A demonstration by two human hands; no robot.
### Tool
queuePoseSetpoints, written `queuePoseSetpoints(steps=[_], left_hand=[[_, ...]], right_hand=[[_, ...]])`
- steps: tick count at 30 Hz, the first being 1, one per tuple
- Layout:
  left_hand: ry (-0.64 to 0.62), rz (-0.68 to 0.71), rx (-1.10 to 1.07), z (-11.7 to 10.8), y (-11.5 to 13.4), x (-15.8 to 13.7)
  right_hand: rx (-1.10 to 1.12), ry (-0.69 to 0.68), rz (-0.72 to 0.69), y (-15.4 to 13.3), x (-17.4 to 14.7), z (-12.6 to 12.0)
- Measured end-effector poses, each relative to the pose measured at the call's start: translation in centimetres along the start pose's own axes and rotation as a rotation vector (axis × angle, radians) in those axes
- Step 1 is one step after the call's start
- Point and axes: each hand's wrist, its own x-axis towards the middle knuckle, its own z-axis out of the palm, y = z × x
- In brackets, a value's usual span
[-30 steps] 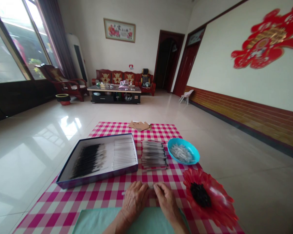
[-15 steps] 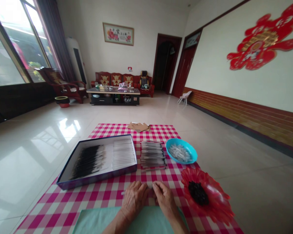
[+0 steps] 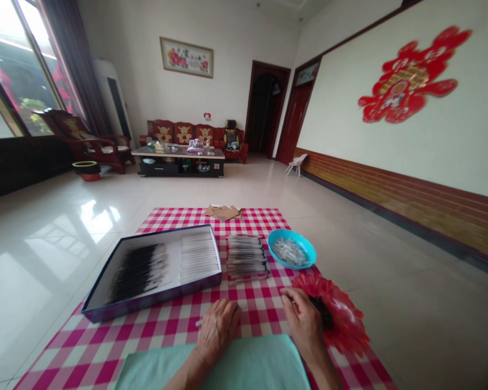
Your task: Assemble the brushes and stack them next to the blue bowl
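My left hand [image 3: 218,327], closed, lies low over the cloth with its fingers around a thin, pale pen barrel [image 3: 199,323]. One end of the barrel sticks out at the left of the hand; most of it is hidden. My right hand [image 3: 305,323] is apart from it, beside the red flower-shaped bowl [image 3: 347,319] and partly covering it. Its fingers are loosely bent, and I see nothing between them. Small black pieces [image 3: 324,312] fill the middle of that bowl. A row of pens [image 3: 248,256] lies beyond the hands.
A shallow box [image 3: 154,295] at left holds black-ended sticks [image 3: 134,268] and clear tubes [image 3: 199,257]. A blue bowl [image 3: 310,252] contains pale small parts [image 3: 288,251]. Cardboard pieces [image 3: 224,213] lie at the far edge. A green cloth [image 3: 260,360] lies in front.
My right hand has parted from the left and moved right to the red bowl. My left hand keeps the pen barrel. The view has shifted slightly to the right.
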Motion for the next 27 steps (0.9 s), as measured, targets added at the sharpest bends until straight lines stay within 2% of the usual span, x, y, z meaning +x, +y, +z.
queuePoseSetpoints(steps=[3,6,8,10,13,17,21,23,27], left_hand=[[0.002,0.006,-0.009,0.1,-0.1,0.1],[0.009,0.008,-0.015,0.2,-0.2,0.0],[0.015,0.013,-0.019,0.3,-0.2,-0.1],[0.022,0.018,-0.022,0.4,-0.3,-0.1],[0.031,0.028,-0.031,0.3,-0.2,-0.2],[0.036,0.04,-0.038,0.1,0.1,-0.2],[0.058,0.059,-0.035,0.3,0.0,-0.2],[0.069,0.075,-0.03,0.5,0.0,-0.2],[0.068,0.122,-0.019,0.6,0.1,-0.2]], right_hand=[[-0.222,0.022,0.032,3.4,0.0,-3.4],[-0.387,0.032,0.05,6.7,-0.4,-5.8],[-0.442,0.061,0.037,7.4,-0.6,-6.6],[-0.44,0.108,-0.008,6.4,-0.6,-6.3],[-0.313,0.127,-0.097,2.8,-0.5,-3.9],[-0.066,-0.057,-0.157,-1.2,-1.3,1.7],[0.116,-0.155,-0.112,-1.2,-2.6,6.0],[0.194,-0.158,-0.069,-0.4,-3.1,6.9],[0.347,-0.084,0.115,0.2,-4.0,7.5]])
